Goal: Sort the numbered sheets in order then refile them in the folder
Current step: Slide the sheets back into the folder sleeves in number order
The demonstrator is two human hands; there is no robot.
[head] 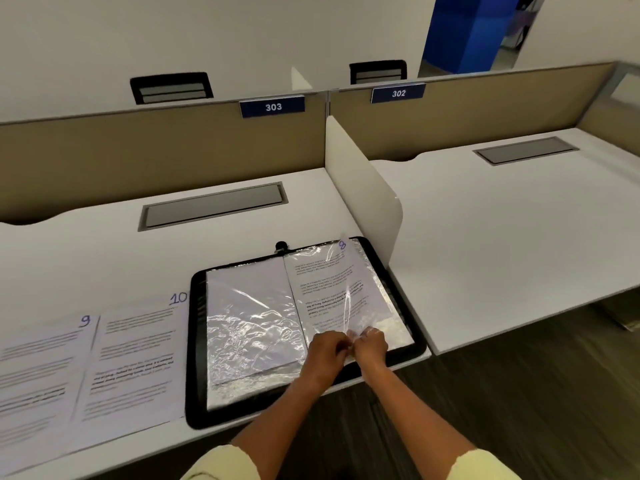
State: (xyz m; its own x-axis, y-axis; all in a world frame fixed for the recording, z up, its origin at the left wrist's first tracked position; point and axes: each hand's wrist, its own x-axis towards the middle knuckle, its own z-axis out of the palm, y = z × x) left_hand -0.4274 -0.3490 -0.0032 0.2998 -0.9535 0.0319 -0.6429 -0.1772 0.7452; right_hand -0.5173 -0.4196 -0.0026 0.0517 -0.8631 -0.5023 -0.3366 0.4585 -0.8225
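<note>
White table (pixel 104 244) w/ a grey cable hatch (pixel 213 206) set in near the back; tan partition behind carries a "303" plate (pixel 272 106). White divider (pixel 363 188) stands just right of the folder, next desk beyond it. Black zip folder (pixel 412 289) lies open at the table's front edge, crinkly clear sleeves (pixel 249 327) on both sides, glare across them. Sheet 8 (pixel 332 278) sits on the right page, printed text, blue handwritten no. at top. Sheets 9 (pixel 38 368) and 10 (pixel 138 358) lie flat side by side, left of the folder, 10 touching its edge. Left hand (pixel 327 348) and right hand (pixel 372 344) meet at the sleeve's lower edge, both pinching the plastic.
</note>
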